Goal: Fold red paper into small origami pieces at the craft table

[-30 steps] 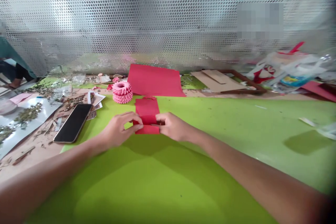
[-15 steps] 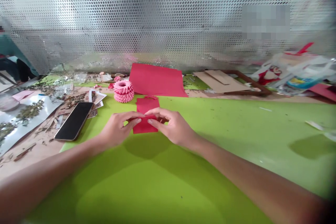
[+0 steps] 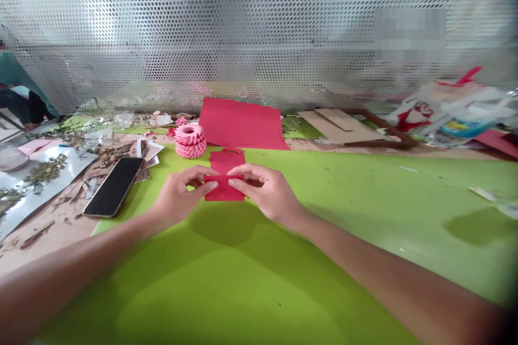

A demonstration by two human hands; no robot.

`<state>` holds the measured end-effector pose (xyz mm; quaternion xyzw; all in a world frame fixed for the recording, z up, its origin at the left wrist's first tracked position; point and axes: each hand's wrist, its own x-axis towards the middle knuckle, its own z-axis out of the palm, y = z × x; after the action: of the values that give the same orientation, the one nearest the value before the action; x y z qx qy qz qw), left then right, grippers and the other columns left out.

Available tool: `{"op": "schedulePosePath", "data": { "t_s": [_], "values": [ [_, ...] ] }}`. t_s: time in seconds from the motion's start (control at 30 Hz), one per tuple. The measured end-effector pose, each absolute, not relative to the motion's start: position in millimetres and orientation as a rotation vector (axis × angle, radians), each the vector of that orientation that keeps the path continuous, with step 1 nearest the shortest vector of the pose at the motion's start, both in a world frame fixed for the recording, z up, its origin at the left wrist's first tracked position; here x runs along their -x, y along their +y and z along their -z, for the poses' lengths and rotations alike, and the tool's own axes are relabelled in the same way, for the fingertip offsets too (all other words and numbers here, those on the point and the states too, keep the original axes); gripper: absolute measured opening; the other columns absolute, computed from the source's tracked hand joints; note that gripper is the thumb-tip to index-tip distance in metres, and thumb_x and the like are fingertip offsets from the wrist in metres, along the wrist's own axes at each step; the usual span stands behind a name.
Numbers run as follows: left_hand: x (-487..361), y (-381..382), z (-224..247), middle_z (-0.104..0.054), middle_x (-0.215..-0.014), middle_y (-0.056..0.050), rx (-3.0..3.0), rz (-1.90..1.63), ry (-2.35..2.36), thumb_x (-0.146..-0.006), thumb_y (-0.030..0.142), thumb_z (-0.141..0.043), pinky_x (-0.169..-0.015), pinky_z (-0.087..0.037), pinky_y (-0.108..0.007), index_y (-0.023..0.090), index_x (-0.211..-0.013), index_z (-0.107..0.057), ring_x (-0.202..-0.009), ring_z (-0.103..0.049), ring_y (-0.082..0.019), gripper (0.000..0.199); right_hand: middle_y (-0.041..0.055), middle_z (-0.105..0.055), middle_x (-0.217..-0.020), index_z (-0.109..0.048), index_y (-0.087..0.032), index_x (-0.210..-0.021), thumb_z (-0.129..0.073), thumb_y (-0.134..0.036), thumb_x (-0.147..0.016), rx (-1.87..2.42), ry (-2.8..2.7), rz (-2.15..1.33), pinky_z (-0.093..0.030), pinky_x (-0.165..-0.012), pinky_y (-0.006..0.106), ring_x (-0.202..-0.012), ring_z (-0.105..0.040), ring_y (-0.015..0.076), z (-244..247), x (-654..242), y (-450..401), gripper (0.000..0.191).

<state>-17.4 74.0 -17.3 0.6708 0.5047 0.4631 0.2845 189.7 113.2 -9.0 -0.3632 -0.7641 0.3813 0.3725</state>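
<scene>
A small red paper piece [image 3: 224, 189] is pinched between both hands over the green surface, with a folded edge along its top. My left hand [image 3: 182, 191] grips its left side between thumb and fingers. On the right side, my right hand [image 3: 269, 194] pinches the same piece the same way. Just behind it lies another red paper part [image 3: 227, 158]; whether the two are joined I cannot tell. A pink ring-shaped stack of folded paper [image 3: 190, 141] stands to the left, and a large red sheet [image 3: 245, 124] lies farther back.
A black phone [image 3: 114, 187] lies at the left beside scraps and dried plant bits. Brown cardboard [image 3: 338, 125] and a plastic bag [image 3: 429, 110] are at the back right. A perforated metal panel [image 3: 243, 27] rises behind. A person [image 3: 24, 99] is partly visible far left.
The fingertips have moved slightly apart along the red piece, showing more of its folded top edge. Its lower edge has shifted up a little.
</scene>
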Motion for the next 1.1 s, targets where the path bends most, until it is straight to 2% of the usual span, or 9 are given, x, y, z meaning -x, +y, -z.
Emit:
{"op": "schedulePosePath", "data": {
  "t_s": [0.27, 0.8, 0.93, 1.03, 1.1],
  "values": [
    [18.9, 76.6, 20.0, -0.071, -0.076, -0.001, -1.780, -1.236, 1.357, -0.083, 0.033, -0.066, -0.061, -0.047, -0.024, 0.020, -0.094, -0.073, -0.064, -0.061, -0.013, 0.019, 0.0029, -0.072, -0.088, -0.071, -0.021, -0.095, -0.067, -0.036, -0.086, 0.905, -1.901, -1.055, -0.052, -0.066, 0.027, -0.077, -0.066, 0.0157, 8.7, -188.4, 112.9, 0.018],
    [20.6, 76.7, 21.1, -0.073, -0.079, -0.003, -1.749, -1.204, 1.393, -0.082, 0.036, -0.065, -0.062, -0.048, -0.025, 0.020, -0.096, -0.075, -0.067, -0.063, -0.015, 0.023, 0.0028, -0.071, -0.086, -0.070, -0.021, -0.092, -0.069, -0.039, -0.084, 0.909, -1.882, -1.091, -0.051, -0.068, 0.029, -0.075, -0.064, 0.0160, 10.0, -188.4, 114.2, 0.019],
    [20.0, 77.0, 19.8, -0.072, -0.078, -0.002, -1.760, -1.200, 1.409, -0.082, 0.034, -0.065, -0.062, -0.048, -0.025, 0.021, -0.095, -0.075, -0.067, -0.063, -0.015, 0.021, 0.0007, -0.067, -0.078, -0.069, -0.021, -0.093, -0.069, -0.042, -0.084, 0.930, -1.852, -1.150, -0.047, -0.060, 0.026, -0.066, -0.059, 0.0131, 7.4, -188.3, 115.2, 0.023],
    [19.3, 76.3, 20.8, -0.072, -0.077, -0.002, -1.753, -1.224, 1.387, -0.083, 0.033, -0.065, -0.061, -0.048, -0.025, 0.020, -0.096, -0.074, -0.065, -0.062, -0.014, 0.021, -0.0020, -0.061, -0.070, -0.068, -0.020, -0.099, -0.070, -0.046, -0.081, 0.952, -1.829, -1.329, -0.043, -0.051, 0.023, -0.057, -0.053, 0.0109, 5.3, -187.3, 115.4, 0.032],
    [18.7, 75.7, 22.2, -0.071, -0.076, -0.001, -1.759, -1.243, 1.361, -0.083, 0.030, -0.065, -0.061, -0.049, -0.024, 0.020, -0.095, -0.074, -0.065, -0.062, -0.013, 0.018, -0.0014, -0.061, -0.068, -0.068, -0.018, -0.093, -0.073, -0.048, -0.077, 0.976, -1.849, -1.428, -0.039, -0.048, 0.022, -0.054, -0.051, 0.0102, 5.6, -185.5, 114.5, 0.034]
  ]
}}
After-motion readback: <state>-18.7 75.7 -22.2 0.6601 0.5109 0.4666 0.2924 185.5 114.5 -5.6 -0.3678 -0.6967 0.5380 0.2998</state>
